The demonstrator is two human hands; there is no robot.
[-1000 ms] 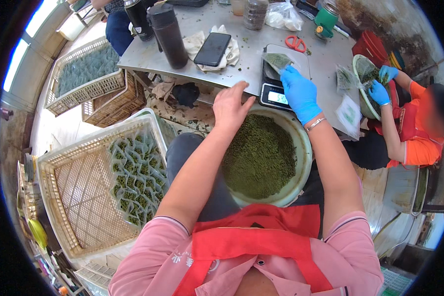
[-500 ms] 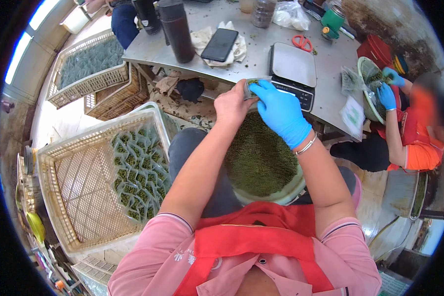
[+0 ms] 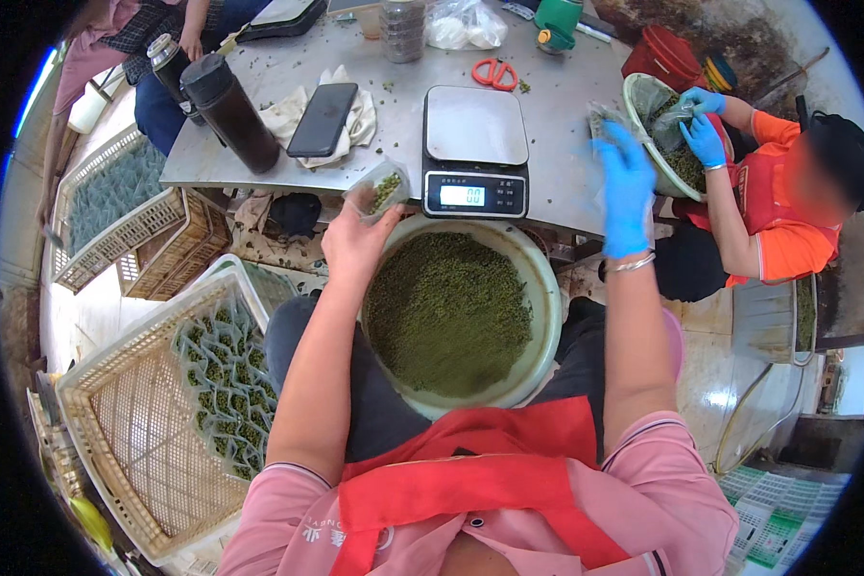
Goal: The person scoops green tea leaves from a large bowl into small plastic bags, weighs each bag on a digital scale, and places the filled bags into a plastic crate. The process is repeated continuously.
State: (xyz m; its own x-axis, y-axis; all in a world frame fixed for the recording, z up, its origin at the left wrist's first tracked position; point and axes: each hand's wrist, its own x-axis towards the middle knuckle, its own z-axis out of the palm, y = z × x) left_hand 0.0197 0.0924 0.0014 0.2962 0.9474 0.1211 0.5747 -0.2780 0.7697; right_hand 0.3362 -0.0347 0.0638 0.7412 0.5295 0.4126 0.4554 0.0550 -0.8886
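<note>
My bare left hand (image 3: 357, 240) is closed on a small clear plastic bag (image 3: 386, 195) with green peppercorn-like grains inside, held just off the table's front edge. In a blue glove, my right hand (image 3: 626, 192) is at the table's right edge beside some clear plastic bags (image 3: 605, 117); its fingers are smeared by motion, and whether they grip a bag cannot be made out. Between my knees stands a round pale tub (image 3: 545, 312) of loose green grains (image 3: 451, 312). A digital scale (image 3: 476, 134) with a bare plate and lit display lies beyond the tub.
At left, a plastic crate (image 3: 144, 422) holds rows of filled bags (image 3: 226, 394). The metal table (image 3: 384, 106) carries a phone (image 3: 324, 120), a dark bottle (image 3: 228, 113) and red scissors (image 3: 494, 74). A co-worker (image 3: 787, 192) in blue gloves works over a basin (image 3: 643, 106) at right.
My hands have moved apart: the left went left with the bag, the right swung right toward the table's edge. The view has shifted right, uncovering the tub and scale display.
</note>
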